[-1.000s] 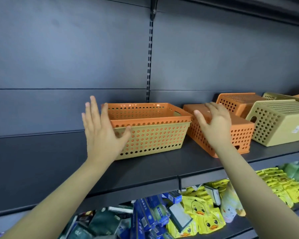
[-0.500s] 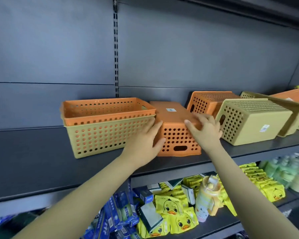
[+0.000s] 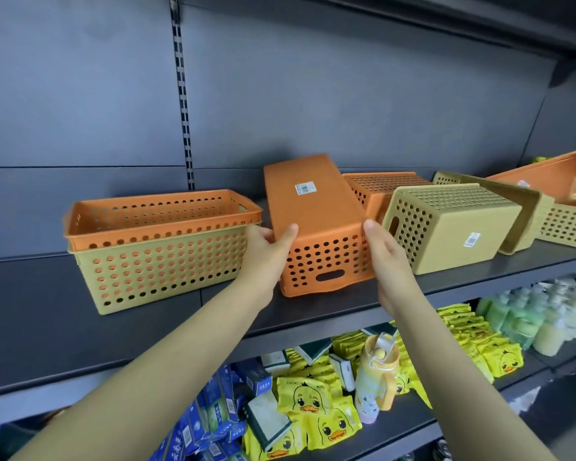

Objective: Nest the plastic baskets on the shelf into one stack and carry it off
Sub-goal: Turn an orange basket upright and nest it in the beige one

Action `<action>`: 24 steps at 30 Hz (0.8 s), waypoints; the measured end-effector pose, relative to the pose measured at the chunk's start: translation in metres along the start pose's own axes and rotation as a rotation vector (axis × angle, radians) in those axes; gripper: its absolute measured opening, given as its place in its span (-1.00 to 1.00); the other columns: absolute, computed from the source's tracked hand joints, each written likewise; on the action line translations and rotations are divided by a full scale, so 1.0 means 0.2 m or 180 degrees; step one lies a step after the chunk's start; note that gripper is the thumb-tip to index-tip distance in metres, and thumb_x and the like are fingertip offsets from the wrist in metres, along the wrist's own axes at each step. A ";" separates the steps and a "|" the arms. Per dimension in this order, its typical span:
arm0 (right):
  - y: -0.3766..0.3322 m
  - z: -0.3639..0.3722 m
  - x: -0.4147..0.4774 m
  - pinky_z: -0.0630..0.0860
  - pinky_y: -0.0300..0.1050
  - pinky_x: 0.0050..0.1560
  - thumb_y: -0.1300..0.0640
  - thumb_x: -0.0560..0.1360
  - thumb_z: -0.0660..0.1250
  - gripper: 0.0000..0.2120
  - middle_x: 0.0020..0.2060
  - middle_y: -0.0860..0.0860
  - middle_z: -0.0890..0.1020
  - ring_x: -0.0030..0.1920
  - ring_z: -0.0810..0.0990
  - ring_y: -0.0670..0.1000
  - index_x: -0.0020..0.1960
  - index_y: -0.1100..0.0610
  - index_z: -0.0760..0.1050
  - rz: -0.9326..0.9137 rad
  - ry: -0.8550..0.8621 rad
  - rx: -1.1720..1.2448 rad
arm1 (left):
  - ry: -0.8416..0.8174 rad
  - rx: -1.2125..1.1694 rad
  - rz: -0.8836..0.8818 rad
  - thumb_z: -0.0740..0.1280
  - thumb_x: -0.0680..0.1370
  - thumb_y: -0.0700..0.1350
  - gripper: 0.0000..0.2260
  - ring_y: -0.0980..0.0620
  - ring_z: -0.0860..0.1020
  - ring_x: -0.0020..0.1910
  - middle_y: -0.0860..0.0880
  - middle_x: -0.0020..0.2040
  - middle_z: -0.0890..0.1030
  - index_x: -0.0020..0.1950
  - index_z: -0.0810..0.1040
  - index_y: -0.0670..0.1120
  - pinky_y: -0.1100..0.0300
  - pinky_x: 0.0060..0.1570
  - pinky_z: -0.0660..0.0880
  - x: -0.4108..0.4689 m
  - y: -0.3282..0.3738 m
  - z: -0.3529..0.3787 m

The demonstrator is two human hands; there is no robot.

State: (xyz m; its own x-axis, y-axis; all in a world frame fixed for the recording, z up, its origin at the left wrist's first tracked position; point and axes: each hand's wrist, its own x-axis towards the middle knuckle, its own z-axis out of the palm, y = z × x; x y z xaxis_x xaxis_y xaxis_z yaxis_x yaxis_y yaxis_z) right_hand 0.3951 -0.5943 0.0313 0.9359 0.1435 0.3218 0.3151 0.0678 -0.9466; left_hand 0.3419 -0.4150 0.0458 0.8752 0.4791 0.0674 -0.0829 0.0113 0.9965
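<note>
Both hands grasp an upturned orange basket (image 3: 316, 227) at its near end on the dark shelf (image 3: 40, 314): the left hand (image 3: 266, 247) holds the left near corner with the thumb on the flat base, and the right hand (image 3: 384, 251) presses the right near corner, its fingers hidden behind the basket wall. A barcode label (image 3: 305, 188) sits on the base. To the left stands an orange basket nested upright in a yellow basket (image 3: 160, 271). To the right lie an upturned yellow basket (image 3: 453, 224) and, behind it, a partly hidden upturned orange basket (image 3: 376, 188). Further baskets at far right are cut off by the frame edge. Yellow duck-print packets (image 3: 316, 414) fill the lower shelf.
</note>
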 end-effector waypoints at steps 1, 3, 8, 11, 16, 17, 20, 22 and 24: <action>-0.02 -0.02 0.00 0.55 -0.23 -0.02 -0.22 0.60 0.16 -0.62 0.10 -0.11 0.70 0.08 0.65 -0.18 0.31 -0.13 0.53 -0.0040 0.0009 0.0084 | -0.0037 -0.0160 0.0032 0.38 0.56 0.06 -0.66 -0.04 0.58 0.08 -0.07 0.11 0.57 0.18 0.34 -0.05 -0.19 0.18 0.52 -0.01 0.00 0.00; -0.07 -0.06 0.01 0.58 -0.07 0.06 -0.20 0.59 0.21 -0.65 0.10 -0.04 0.70 0.12 0.66 -0.06 0.27 -0.11 0.55 -0.0073 0.0043 0.0258 | -0.0167 -0.0464 0.0086 0.39 0.57 -0.02 -0.64 -0.07 0.59 0.13 -0.09 0.20 0.55 0.26 0.33 -0.04 -0.16 0.17 0.53 -0.02 0.03 -0.02; -0.18 -0.11 0.03 0.60 0.10 0.14 -0.09 0.42 0.44 -0.34 0.20 0.14 0.65 0.18 0.65 0.12 0.44 0.09 0.36 0.0502 -0.0313 0.1138 | -0.0564 -0.0931 0.0406 0.36 0.59 -0.14 -0.56 -0.10 0.55 0.27 -0.04 0.32 0.50 0.42 0.30 0.01 -0.12 0.25 0.50 -0.04 0.12 -0.12; -0.25 -0.07 0.02 0.62 0.03 0.14 0.04 0.44 0.43 -0.45 0.21 0.15 0.66 0.20 0.65 0.12 0.40 0.15 0.46 0.0581 -0.0671 0.1315 | -0.0552 -0.0652 0.0569 0.27 0.64 -0.21 -0.62 -0.05 0.55 0.28 0.00 0.31 0.54 0.44 0.36 0.00 0.04 0.20 0.52 -0.06 0.19 -0.19; -0.34 0.12 0.01 0.63 -0.10 -0.01 0.17 0.42 0.44 -0.53 0.12 0.04 0.71 0.09 0.70 0.02 0.32 0.13 0.49 -0.0015 -0.0739 0.1335 | -0.0644 0.0157 0.0639 0.34 0.58 0.08 -0.39 0.10 0.44 0.31 0.14 0.42 0.44 0.59 0.22 0.05 0.11 0.28 0.29 -0.14 0.28 -0.31; -0.35 0.17 0.01 0.63 -0.07 0.01 0.20 0.45 0.44 -0.56 0.13 0.04 0.71 0.12 0.69 0.04 0.31 0.12 0.49 -0.0103 -0.0768 0.1232 | -0.0671 0.0292 0.0611 0.36 0.52 0.21 -0.28 0.10 0.43 0.32 0.14 0.45 0.42 0.60 0.17 0.07 0.08 0.28 0.29 -0.15 0.29 -0.33; -0.39 0.31 0.00 0.60 0.00 0.12 0.23 0.48 0.44 -0.58 0.16 0.07 0.69 0.18 0.66 0.07 0.32 0.13 0.48 -0.0374 -0.0869 0.1060 | -0.0603 0.0520 0.0639 0.37 0.31 0.41 -0.05 0.07 0.45 0.35 0.12 0.48 0.42 0.61 0.16 0.09 0.06 0.28 0.32 -0.19 0.35 -0.41; -0.43 0.40 0.00 0.62 -0.05 0.06 0.25 0.48 0.44 -0.57 0.16 0.07 0.69 0.16 0.67 0.06 0.33 0.13 0.47 -0.0541 -0.0842 0.0975 | -0.0438 0.0429 0.0812 0.37 0.44 0.29 -0.21 0.14 0.47 0.25 0.11 0.46 0.43 0.59 0.17 0.09 0.14 0.20 0.32 -0.20 0.39 -0.47; -0.47 0.47 0.00 0.64 -0.09 -0.07 0.25 0.49 0.44 -0.57 0.14 0.06 0.70 0.12 0.69 0.05 0.33 0.13 0.47 -0.0703 -0.0758 0.0801 | -0.0246 0.0310 0.0965 0.35 0.54 0.17 -0.27 0.23 0.46 0.11 0.13 0.44 0.39 0.62 0.07 0.10 0.19 0.16 0.29 -0.21 0.42 -0.54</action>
State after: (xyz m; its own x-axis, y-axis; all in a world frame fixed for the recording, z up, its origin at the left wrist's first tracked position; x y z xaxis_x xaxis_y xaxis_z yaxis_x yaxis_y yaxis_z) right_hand 0.3504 -0.5073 0.1211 0.7781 0.3210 0.5400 0.4283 0.3577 -0.8298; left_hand 0.2464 -0.3387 0.1216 0.8514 0.3798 0.3617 -0.3025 -0.2077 0.9302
